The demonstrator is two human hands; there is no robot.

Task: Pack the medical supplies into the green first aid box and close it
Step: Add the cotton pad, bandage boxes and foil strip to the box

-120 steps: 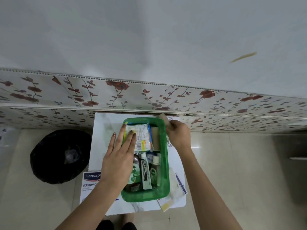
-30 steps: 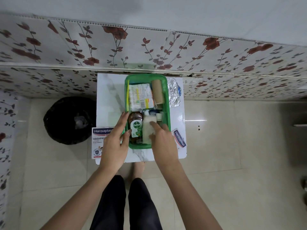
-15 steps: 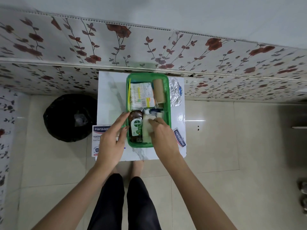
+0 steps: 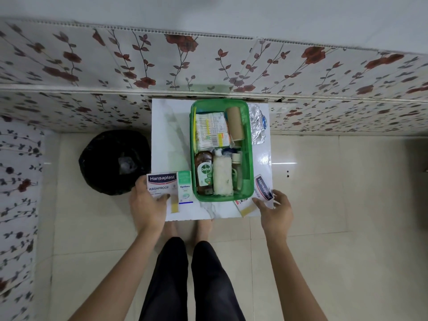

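Green box (image 4: 246, 144), lid off, standing on white table (image 4: 169, 140) between both hands and a little beyond them. Packed inside, nearest the hands: brown bottle (image 4: 203, 173) labelled "Dettol", white gauze roll (image 4: 222, 178) touching its right side, small bottle (image 4: 236, 170) beyond that. Further in: cotton buds pack (image 4: 209, 130) with print too small to read, and tan bandage roll (image 4: 235, 123) beside it.

Left hand (image 4: 148, 206) at the table's near left corner, thumb and fingers clasped on carton (image 4: 162, 185) reading "Hansaplast WASHPROOF 8". Just right of that carton, touching it: small white and green carton (image 4: 185, 187) marked "Optibex", as far as readable. Tan plaster strip (image 4: 174, 206) peeking out beside the left fingers.

Right hand (image 4: 275, 210) at the near right corner, fingers spread wide, tips touching second "Hansaplast" packet (image 4: 262, 188) lying tilted against the box's corner; holding nothing yet. Tan strip (image 4: 246, 209) poking from under that packet.

Foil blister (image 4: 257, 126) far beyond the right hand, outside the box. Black bin (image 4: 113, 162) on the floor left of the left hand.
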